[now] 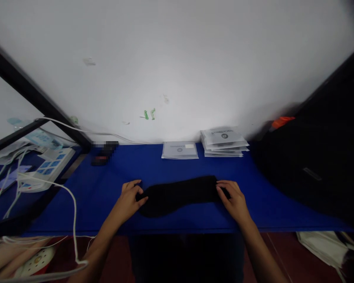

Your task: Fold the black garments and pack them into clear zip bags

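Note:
A long black piece of fabric, like a sock (177, 194), lies flat across the blue table top (135, 165). My left hand (129, 200) pinches its left end with fingers and thumb closed on the cloth. At the other end my right hand (233, 198) has its fingers curled over and gripping the fabric. Both hands rest on the table near its front edge.
A single white packet (179, 150) and a stack of white packets (223, 142) lie at the back by the white wall. A large black bag (315, 165) fills the right side. A small dark object (104, 154), a white power strip (47, 169) and white cables (73, 212) are at the left.

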Motion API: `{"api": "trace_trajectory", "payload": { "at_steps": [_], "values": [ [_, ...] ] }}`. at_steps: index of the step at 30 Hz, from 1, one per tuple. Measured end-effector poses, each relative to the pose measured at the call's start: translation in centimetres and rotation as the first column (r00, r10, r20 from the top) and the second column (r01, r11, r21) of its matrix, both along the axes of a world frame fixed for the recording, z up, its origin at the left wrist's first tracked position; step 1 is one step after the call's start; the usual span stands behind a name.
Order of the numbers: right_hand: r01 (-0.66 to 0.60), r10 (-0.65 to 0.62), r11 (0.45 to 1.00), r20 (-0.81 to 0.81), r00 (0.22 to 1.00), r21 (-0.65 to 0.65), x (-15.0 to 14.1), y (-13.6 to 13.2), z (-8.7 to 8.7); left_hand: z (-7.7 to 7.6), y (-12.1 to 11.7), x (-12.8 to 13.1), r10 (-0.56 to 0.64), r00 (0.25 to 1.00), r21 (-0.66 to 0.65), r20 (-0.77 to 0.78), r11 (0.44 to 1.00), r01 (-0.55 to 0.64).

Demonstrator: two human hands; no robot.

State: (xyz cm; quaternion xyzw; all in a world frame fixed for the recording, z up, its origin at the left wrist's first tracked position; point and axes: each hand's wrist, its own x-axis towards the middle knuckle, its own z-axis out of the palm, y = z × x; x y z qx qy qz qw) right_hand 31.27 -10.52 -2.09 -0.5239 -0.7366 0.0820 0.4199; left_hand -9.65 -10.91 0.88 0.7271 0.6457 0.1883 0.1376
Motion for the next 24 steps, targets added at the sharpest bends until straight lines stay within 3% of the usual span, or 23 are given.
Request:
{"api": "trace_trajectory", "payload": {
  "at_steps": [5, 9, 12, 15, 17, 18, 20, 22, 24],
  "values": [
    [0.019, -0.019, 1.000, -0.039, 0.999, 0.002, 0.0, -0.2, 0.1, 3.6, 0.3, -0.4, 0.164, 0.986, -0.194, 0.024, 0.969, -0.156],
    [0.017, -0.018, 1.000, -0.055, 0.998, -0.022, -0.1, -0.3, 0.4, 5.2, 1.6, 0.8, 0.315, 0.937, 0.046, 0.152, 0.945, -0.325],
    [0.022, -0.025, 0.999, -0.070, 0.997, -0.043, 0.0, -0.4, 0.5, 4.6, 2.0, 4.0, 0.311, 0.918, 0.126, 0.247, 0.929, -0.349],
    [0.024, -0.028, 0.998, -0.093, 0.995, -0.052, 0.1, -0.4, 0.5, 3.1, 1.2, 7.6, 0.038, 0.954, -0.025, 0.298, 0.999, -0.032],
    [0.020, -0.025, 0.998, -0.103, 0.994, -0.052, 0.2, -0.4, 0.5, 2.1, 0.2, 8.9, -0.104, 0.896, -0.047, 0.433, 0.989, 0.137],
    [0.016, -0.022, 0.998, -0.106, 0.994, -0.055, 0.2, -0.4, 0.5, 1.7, -0.2, 9.0, -0.111, 0.864, 0.009, 0.491, 0.992, 0.122],
    [0.008, -0.015, 0.998, -0.111, 0.994, -0.059, 0.2, -0.4, 0.6, 0.9, -1.0, 8.5, -0.034, 0.842, 0.167, 0.538, 0.984, -0.067],
    [0.004, -0.012, 0.998, -0.114, 0.993, -0.068, 0.1, -0.3, 0.6, 0.1, -1.4, 7.4, 0.105, 0.873, 0.283, 0.475, 0.922, -0.265],
    [0.007, -0.015, 0.997, -0.116, 0.993, -0.070, 0.0, -0.2, 0.7, -0.7, -1.8, 6.4, 0.231, 0.919, 0.294, 0.321, 0.898, -0.328]
  ]
}}
